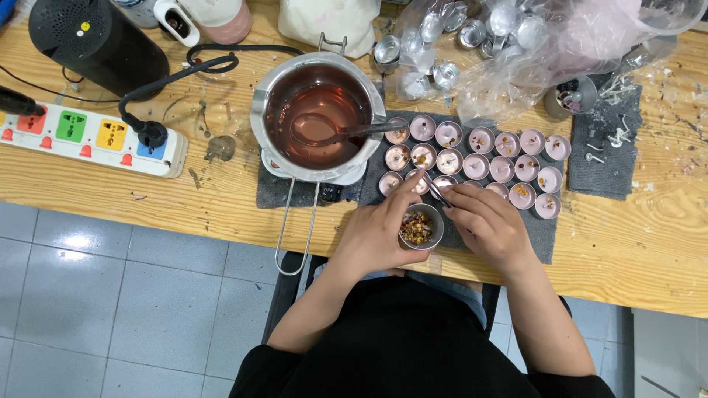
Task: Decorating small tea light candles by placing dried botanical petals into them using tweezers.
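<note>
My left hand [380, 232] cups a small metal cup of dried petals [420, 227], fingers wrapped around its side, held just off the near edge of the desk [649, 250]. My right hand [487, 225] pinches a pair of tweezers [436, 190], closed narrow on them, their tips pointing up toward the nearest row of tealight cups [479, 163]. Those little tins sit in three rows on a dark grey mat [544, 234], filled with pale pink wax, and several already carry specks of petal.

The risks, as I judge them, come from how tight everything is. The tins touch one another, so a nudge from my knuckles or the tweezer tips could shove a tin and ripple or slop wax that may not have set. The petal cup hangs over my lap rather than the desk, so a slack grip would scatter petals downward. Just to the left, the melting pot [317, 114] holds pink liquid wax with a spoon [324, 131] resting in it, and its long wire handle [296, 225] juts past the desk edge near my left forearm; a bump there could tip it. A power strip [88, 136] lies further left, a poor neighbour for spilled wax.
</note>
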